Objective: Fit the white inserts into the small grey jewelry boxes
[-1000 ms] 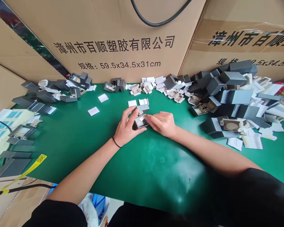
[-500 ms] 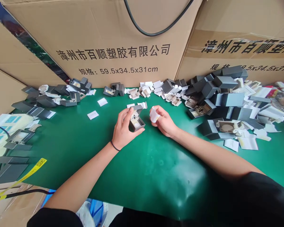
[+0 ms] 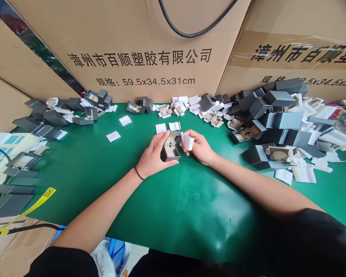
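My left hand [image 3: 154, 156] is wrapped round a small open grey box [image 3: 171, 148] that rests on the green mat [image 3: 167, 200]; a pale insert and a small dark item show inside it. My right hand [image 3: 200, 148] pinches a small white card [image 3: 187, 141] just right of the box, close to its open top. Two white cards [image 3: 167, 126] lie on the mat just behind the box.
A heap of grey boxes and white inserts [image 3: 279, 123] fills the right side. Smaller clusters of grey boxes [image 3: 60, 115] lie at the far left and along the back. Large cardboard cartons [image 3: 138, 46] wall the back. A yellow tape [image 3: 29, 209] and flat grey lids lie at left.
The right hand lifted off the box and picked up a white card, then brought it back beside the box. The left hand kept holding the box.
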A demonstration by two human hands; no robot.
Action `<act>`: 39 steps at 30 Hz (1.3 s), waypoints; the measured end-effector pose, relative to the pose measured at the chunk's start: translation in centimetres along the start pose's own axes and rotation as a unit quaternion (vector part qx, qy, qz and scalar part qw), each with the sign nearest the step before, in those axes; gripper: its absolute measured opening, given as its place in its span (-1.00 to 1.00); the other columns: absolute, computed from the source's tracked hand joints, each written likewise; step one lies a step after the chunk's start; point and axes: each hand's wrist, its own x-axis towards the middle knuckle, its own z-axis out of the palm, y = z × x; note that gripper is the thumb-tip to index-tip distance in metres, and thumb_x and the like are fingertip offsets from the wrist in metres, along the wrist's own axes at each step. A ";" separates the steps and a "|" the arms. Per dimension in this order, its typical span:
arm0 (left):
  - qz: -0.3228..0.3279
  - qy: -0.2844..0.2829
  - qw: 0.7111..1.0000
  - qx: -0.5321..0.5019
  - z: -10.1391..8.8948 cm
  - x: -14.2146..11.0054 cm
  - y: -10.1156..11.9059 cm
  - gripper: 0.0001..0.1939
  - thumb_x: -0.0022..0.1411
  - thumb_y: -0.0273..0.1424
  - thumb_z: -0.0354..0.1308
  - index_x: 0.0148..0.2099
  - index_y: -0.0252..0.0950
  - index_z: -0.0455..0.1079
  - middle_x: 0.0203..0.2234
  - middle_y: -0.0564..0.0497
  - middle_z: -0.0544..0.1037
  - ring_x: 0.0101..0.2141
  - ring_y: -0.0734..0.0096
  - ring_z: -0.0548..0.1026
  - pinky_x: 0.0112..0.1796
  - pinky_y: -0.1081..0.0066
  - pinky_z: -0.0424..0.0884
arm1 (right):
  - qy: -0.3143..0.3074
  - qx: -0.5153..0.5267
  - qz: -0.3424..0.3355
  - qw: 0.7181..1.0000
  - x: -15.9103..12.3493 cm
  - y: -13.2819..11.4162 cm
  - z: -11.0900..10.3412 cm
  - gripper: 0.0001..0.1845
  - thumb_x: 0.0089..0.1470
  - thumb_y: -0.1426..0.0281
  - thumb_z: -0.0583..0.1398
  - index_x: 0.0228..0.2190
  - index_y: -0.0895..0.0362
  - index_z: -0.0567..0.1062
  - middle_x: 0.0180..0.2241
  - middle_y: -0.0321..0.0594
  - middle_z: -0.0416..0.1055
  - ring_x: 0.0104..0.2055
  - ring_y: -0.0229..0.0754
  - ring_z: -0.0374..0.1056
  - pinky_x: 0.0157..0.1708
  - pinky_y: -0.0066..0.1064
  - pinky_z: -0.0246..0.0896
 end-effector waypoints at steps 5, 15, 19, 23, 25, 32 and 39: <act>0.008 -0.040 0.999 -0.010 0.2 0.0 -0.1 -0.04 0.03 -0.22 0.27 0.34 -0.08 -0.23 0.15 -0.20 0.10 0.14 0.01 0.20 0.04 0.09 0.32 | 0.072 -0.396 -0.233 0.885 -0.4 0.2 -0.2 -0.82 0.16 0.31 0.06 -0.38 0.13 0.38 -0.47 -0.28 0.37 -0.47 -0.32 0.26 -0.46 -0.48 0.16; -0.131 -0.051 0.966 -0.215 -0.5 0.1 -0.1 -0.24 0.21 -0.07 0.00 0.33 -0.26 -0.16 0.12 -0.25 0.26 0.06 0.13 0.32 -0.09 0.27 0.40 | 0.025 -0.651 -0.329 0.683 -0.4 0.0 -0.2 -0.74 0.24 0.39 -0.03 -0.34 0.14 0.43 -0.46 -0.26 0.45 -0.43 -0.34 0.31 -0.49 -0.51 0.02; -0.199 -0.102 0.968 -0.114 -1.1 0.6 0.2 -0.52 0.20 -0.10 0.01 -0.02 -0.38 0.38 -0.26 -0.15 0.50 -0.29 0.25 0.46 -0.26 0.34 0.39 | 0.007 -0.663 -0.337 0.668 -0.4 0.2 -0.1 -0.72 0.25 0.40 -0.05 -0.33 0.14 0.43 -0.45 -0.27 0.44 -0.43 -0.36 0.30 -0.52 -0.50 -0.04; -0.221 -0.122 0.961 -0.114 -1.5 0.7 0.2 -0.60 0.18 -0.12 0.03 -0.17 -0.36 0.42 -0.38 -0.07 0.52 -0.40 0.31 0.45 -0.33 0.38 0.36 | -0.010 -0.665 -0.355 0.658 -0.4 0.3 -0.3 -0.76 0.25 0.39 -0.03 -0.27 0.12 0.43 -0.44 -0.29 0.44 -0.42 -0.35 0.28 -0.53 -0.47 -0.08; -0.240 -0.104 0.950 -0.169 -1.5 0.6 0.2 -0.57 0.20 -0.12 0.00 -0.07 -0.35 0.37 -0.32 -0.08 0.52 -0.35 0.30 0.47 -0.31 0.39 0.37 | -0.016 -0.666 -0.361 0.652 -0.4 0.3 -0.3 -0.76 0.26 0.37 -0.03 -0.24 0.10 0.43 -0.42 -0.29 0.43 -0.41 -0.35 0.28 -0.52 -0.46 -0.08; -0.298 -0.079 0.854 -0.419 -0.9 0.0 0.7 -0.50 0.22 -0.06 -0.02 0.06 -0.30 0.24 -0.18 -0.11 0.47 -0.25 0.25 0.48 -0.29 0.30 0.46 | -0.037 -0.643 -0.395 0.654 -1.1 0.1 -0.1 -0.72 0.25 0.41 -0.05 -0.25 0.09 0.45 -0.63 -0.38 0.28 -0.60 -0.39 0.16 -0.61 -0.43 -0.21; -0.359 -0.090 0.760 -0.535 -1.5 0.5 1.8 -0.50 0.26 -0.09 -0.04 0.19 -0.13 0.13 -0.09 -0.10 0.44 -0.22 0.28 0.50 -0.36 0.35 0.52 | -0.007 -0.619 -0.393 0.680 -1.2 0.1 -0.1 -0.75 0.23 0.39 -0.03 -0.33 0.13 0.43 -0.63 -0.36 0.36 -0.62 -0.40 0.19 -0.61 -0.49 -0.13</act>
